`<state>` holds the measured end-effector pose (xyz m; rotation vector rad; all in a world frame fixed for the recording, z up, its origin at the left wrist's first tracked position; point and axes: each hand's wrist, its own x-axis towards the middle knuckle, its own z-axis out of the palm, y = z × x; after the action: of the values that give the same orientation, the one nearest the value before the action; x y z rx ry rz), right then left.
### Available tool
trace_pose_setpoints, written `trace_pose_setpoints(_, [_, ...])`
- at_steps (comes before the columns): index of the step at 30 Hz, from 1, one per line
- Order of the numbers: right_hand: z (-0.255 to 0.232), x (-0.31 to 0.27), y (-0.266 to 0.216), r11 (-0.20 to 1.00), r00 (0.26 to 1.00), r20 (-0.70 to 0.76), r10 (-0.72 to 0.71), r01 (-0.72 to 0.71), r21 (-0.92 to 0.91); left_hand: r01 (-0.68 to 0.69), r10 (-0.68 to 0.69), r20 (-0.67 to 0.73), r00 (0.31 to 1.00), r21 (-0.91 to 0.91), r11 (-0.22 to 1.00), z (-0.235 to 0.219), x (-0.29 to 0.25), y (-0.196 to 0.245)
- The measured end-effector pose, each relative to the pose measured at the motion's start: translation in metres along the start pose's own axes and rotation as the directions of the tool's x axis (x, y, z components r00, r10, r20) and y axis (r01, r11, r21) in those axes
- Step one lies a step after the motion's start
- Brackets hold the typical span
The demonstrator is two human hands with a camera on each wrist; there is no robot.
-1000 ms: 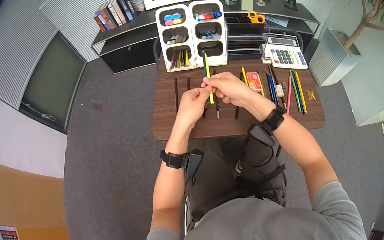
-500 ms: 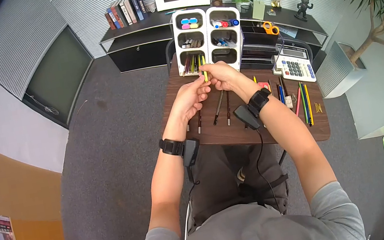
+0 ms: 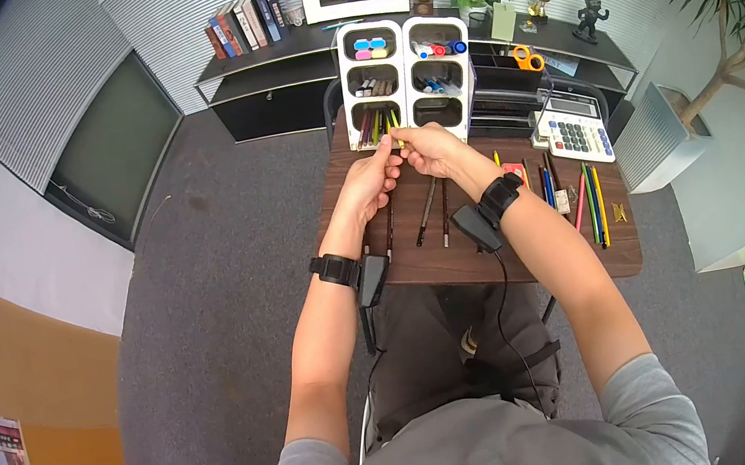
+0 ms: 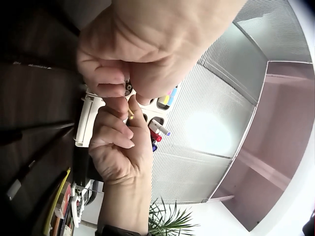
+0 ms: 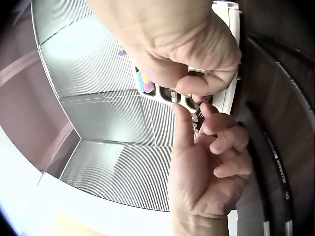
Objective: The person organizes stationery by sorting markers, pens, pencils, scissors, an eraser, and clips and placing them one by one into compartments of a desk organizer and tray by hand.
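A yellow pencil [image 3: 397,137] is pinched by the right hand [image 3: 431,149] and steadied by fingertips of the left hand [image 3: 371,183], its tip at the organizer [image 3: 402,70] slot already holding pencils. Pens [image 3: 429,208] below the grip and coloured pencils [image 3: 589,201] to its right remain on the desk [image 3: 496,266]. Grey carpet and a low shelf surround it.

Dark wood table [image 3: 534,257]. White organizer [image 3: 406,79] stands at far edge. Right of organizer: calculator [image 3: 575,130]. Nearer than organizer: dark pens [image 3: 432,208] lying loose. Right of those, below calculator: coloured pencils [image 3: 590,201], small red box [image 3: 514,169].
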<state>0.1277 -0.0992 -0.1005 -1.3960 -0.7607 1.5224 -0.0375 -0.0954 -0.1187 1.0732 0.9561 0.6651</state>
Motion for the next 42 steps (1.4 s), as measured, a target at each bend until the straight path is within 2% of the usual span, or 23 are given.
trace_pose_setpoints(2, [0.000,0.005,0.002,0.990,0.999,0.032,-0.029,0.024,0.138,-0.006,0.006,-0.014,1.000,-0.010,1.000,-0.002,0.004,-0.002])
trace_pose_setpoints(5, [-0.002,0.010,0.004,0.990,0.999,0.042,-0.033,0.027,0.136,-0.020,0.018,-0.057,0.998,-0.022,1.000,-0.004,0.008,0.000])
trace_pose_setpoints(9, [-0.002,0.013,0.004,0.989,1.000,0.018,-0.018,0.015,0.147,0.003,-0.018,-0.119,0.993,-0.130,0.992,-0.014,0.014,0.005])
trace_pose_setpoints(11, [0.001,0.014,0.002,0.995,0.999,0.052,0.010,-0.015,0.095,0.000,-0.020,-0.122,0.992,-0.158,0.987,-0.017,0.019,0.006])
trace_pose_setpoints(14, [0.005,0.016,0.000,0.996,0.999,0.043,-0.010,0.006,0.092,-0.028,0.015,-0.114,0.993,-0.119,0.992,-0.019,0.025,0.006])
trace_pose_setpoints(18, [0.000,0.030,0.006,0.991,0.998,0.054,-0.043,0.036,0.125,-0.011,-0.003,-0.135,0.991,-0.109,0.994,-0.019,0.025,0.008])
trace_pose_setpoints(22, [0.005,0.016,0.001,0.997,1.000,-0.003,-0.016,0.016,0.075,-0.009,-0.002,-0.118,0.993,-0.096,0.995,-0.018,0.024,0.007])
trace_pose_setpoints(29, [0.000,0.019,0.006,0.995,0.999,0.000,-0.045,0.045,0.092,0.016,-0.026,-0.102,0.994,-0.100,0.995,-0.019,0.021,0.007])
trace_pose_setpoints(34, [-0.013,-0.021,-0.008,0.996,0.999,-0.034,-0.034,0.031,-0.081,0.002,0.004,-0.164,0.986,0.038,0.999,-0.027,0.003,0.009])
trace_pose_setpoints(37, [-0.033,-0.062,-0.024,0.965,0.980,-0.030,-0.195,0.186,-0.187,-0.102,0.172,-0.207,0.963,0.313,0.944,-0.024,-0.031,0.013])
trace_pose_setpoints(38, [-0.041,-0.078,-0.031,0.941,0.962,-0.039,-0.269,0.254,-0.224,-0.099,0.166,-0.202,0.965,0.306,0.947,-0.023,-0.039,0.007])
trace_pose_setpoints(39, [-0.051,-0.099,-0.037,0.921,0.941,-0.051,-0.336,0.316,-0.228,-0.259,0.335,-0.141,0.932,0.387,0.885,-0.022,-0.046,0.000])
trace_pose_setpoints(40, [-0.062,-0.121,-0.038,0.896,0.914,-0.063,-0.402,0.378,-0.233,-0.411,0.491,-0.067,0.869,0.455,0.790,-0.019,-0.054,-0.007])
trace_pose_setpoints(42, [-0.089,-0.156,-0.029,0.850,0.853,-0.080,-0.516,0.497,-0.176,-0.450,0.551,-0.032,0.834,0.538,0.713,-0.006,-0.084,-0.013])
